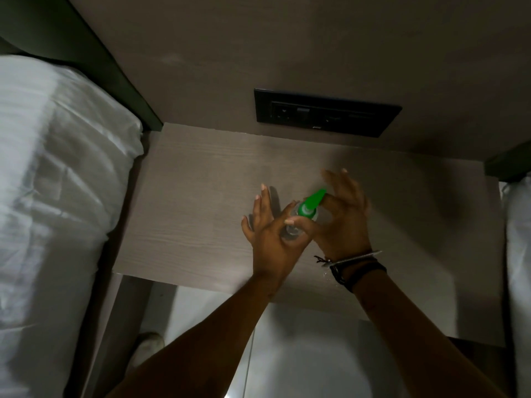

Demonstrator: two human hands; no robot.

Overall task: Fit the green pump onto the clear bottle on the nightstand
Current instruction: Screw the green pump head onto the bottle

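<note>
A small clear bottle (291, 228) stands on the wooden nightstand (195, 202), seen from above. The green pump (311, 206) sits on its top, nozzle pointing up and to the right. My left hand (268, 234) pinches the bottle between thumb and forefinger, its other fingers spread. My right hand (342, 216) holds the pump's collar with thumb and forefinger, the remaining fingers fanned out behind it. The bottle's body is mostly hidden by both hands.
A black socket panel (327, 113) is set in the wall behind the nightstand. A bed with white linen (57, 182) lies at the left, another white bed edge (517, 268) at the right. A shoe (146, 349) shows on the floor below.
</note>
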